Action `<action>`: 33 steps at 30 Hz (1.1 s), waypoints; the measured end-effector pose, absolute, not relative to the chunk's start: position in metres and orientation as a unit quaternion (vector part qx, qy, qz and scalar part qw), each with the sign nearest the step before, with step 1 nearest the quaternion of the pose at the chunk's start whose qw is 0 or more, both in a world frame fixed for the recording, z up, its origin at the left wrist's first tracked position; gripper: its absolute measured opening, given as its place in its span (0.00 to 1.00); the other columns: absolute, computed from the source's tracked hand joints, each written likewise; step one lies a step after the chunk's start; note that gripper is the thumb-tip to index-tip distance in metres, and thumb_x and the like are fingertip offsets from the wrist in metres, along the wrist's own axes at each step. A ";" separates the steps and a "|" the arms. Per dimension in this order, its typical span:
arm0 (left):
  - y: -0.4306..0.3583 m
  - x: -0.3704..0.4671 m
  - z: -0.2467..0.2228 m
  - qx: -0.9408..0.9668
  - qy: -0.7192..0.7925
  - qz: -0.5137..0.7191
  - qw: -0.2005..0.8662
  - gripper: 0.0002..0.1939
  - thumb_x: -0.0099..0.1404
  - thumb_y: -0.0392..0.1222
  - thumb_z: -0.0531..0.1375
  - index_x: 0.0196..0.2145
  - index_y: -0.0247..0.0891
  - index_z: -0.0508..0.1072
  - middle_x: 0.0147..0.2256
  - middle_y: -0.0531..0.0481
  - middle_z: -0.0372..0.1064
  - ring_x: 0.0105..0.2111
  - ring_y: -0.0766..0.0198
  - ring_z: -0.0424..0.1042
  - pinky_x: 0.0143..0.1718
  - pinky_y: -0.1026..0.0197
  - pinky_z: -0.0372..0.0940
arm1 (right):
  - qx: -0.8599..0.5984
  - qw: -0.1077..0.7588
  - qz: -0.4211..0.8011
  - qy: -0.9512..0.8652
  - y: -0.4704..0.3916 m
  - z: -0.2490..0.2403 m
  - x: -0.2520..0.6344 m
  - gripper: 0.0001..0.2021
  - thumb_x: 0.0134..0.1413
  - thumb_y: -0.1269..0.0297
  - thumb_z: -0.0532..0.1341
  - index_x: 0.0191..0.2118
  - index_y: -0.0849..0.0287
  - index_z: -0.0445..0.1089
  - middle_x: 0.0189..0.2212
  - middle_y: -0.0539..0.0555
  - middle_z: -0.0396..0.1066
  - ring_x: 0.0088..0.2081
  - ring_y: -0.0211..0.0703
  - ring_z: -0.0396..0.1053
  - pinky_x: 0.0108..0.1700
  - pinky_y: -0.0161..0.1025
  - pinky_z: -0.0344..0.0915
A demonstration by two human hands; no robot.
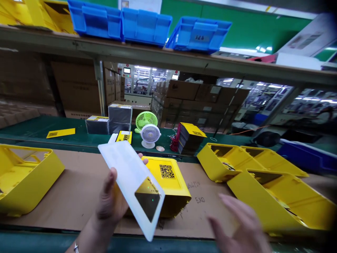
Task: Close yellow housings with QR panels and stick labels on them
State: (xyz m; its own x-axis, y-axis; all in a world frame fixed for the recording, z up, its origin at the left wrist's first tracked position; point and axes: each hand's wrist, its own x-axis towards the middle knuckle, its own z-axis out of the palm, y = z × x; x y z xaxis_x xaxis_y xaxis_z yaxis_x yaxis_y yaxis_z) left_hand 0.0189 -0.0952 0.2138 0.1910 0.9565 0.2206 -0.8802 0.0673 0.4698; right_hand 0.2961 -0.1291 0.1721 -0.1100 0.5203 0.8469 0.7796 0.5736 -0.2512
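A white flat panel [123,167] with a clear window near its lower end is gripped by my left hand [113,196], thumb on one edge and fingertips showing past the other. Through the window, yellow and dark surfaces show. Behind the panel, a yellow housing [181,184] with a printed QR code lies on the cardboard, partly hidden. My right hand [237,225], blurred by motion, holds nothing, with thumb and fingers apart. It hovers over the cardboard, left of a yellow open housing [252,203].
Another yellow housing [31,186] lies at left; more yellow housings [223,158] lie at right. Behind stand a white fan [150,134], a green fan [146,119], a stack of yellow-topped plates [191,138] and grey boxes [120,117]. Blue bins [147,26] line the shelf above.
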 end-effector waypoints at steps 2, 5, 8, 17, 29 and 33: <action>-0.099 0.030 0.211 0.271 0.091 0.597 0.750 0.34 0.57 0.61 0.53 0.56 0.41 0.59 0.52 0.43 0.64 0.57 0.45 0.54 0.58 0.43 0.46 | -0.339 0.444 -0.135 -0.818 -0.124 0.173 0.265 0.33 0.43 0.72 0.65 0.57 0.54 0.55 0.52 0.59 0.61 0.52 0.57 0.60 0.50 0.54 0.63; -0.100 0.037 0.206 0.335 0.129 0.544 0.758 0.37 0.54 0.60 0.57 0.56 0.38 0.58 0.53 0.39 0.62 0.57 0.43 0.53 0.58 0.42 0.46 | -0.274 0.430 -0.090 -0.856 -0.122 0.185 0.229 0.30 0.47 0.78 0.58 0.58 0.59 0.55 0.49 0.59 0.65 0.51 0.53 0.63 0.49 0.50 0.65; -0.093 0.027 0.209 0.460 0.234 0.586 0.625 0.49 0.47 0.53 0.65 0.60 0.52 0.43 0.60 0.45 0.47 0.60 0.43 0.46 0.58 0.39 0.41 | -0.353 0.516 0.013 -0.780 -0.116 0.202 0.216 0.20 0.52 0.76 0.55 0.52 0.57 0.61 0.43 0.56 0.70 0.46 0.46 0.67 0.48 0.43 0.66; -0.059 -0.010 0.238 0.835 0.370 0.376 0.156 0.41 0.39 0.50 0.69 0.53 0.51 0.64 0.59 0.48 0.49 0.59 0.40 0.40 0.58 0.37 0.25 | -0.422 0.517 0.441 -0.600 -0.083 0.215 0.220 0.27 0.58 0.57 0.53 0.60 0.54 0.45 0.42 0.56 0.70 0.41 0.43 0.70 0.45 0.45 0.68; -0.026 -0.006 0.210 0.820 0.445 0.275 0.231 0.43 0.33 0.62 0.67 0.50 0.49 0.67 0.53 0.42 0.53 0.55 0.43 0.49 0.54 0.41 0.50 | -0.556 0.353 0.226 -0.718 -0.064 0.180 0.264 0.23 0.46 0.53 0.61 0.51 0.50 0.66 0.57 0.52 0.55 0.58 0.52 0.53 0.60 0.52 0.49; -0.025 0.000 0.210 0.814 0.450 0.282 0.238 0.44 0.32 0.61 0.67 0.49 0.48 0.68 0.52 0.42 0.54 0.56 0.43 0.48 0.55 0.41 0.48 | -0.539 0.391 0.276 -0.693 -0.059 0.176 0.270 0.23 0.43 0.54 0.64 0.48 0.53 0.68 0.55 0.53 0.59 0.56 0.52 0.56 0.59 0.50 0.52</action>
State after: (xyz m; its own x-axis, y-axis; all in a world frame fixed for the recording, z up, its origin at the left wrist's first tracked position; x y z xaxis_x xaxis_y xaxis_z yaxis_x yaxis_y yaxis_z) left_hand 0.0003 -0.0252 0.2098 0.4367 0.8658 0.2444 0.5981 -0.4824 0.6400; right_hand 0.2703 -0.0587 0.1757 -0.1141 0.9628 0.2450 0.5311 0.2675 -0.8040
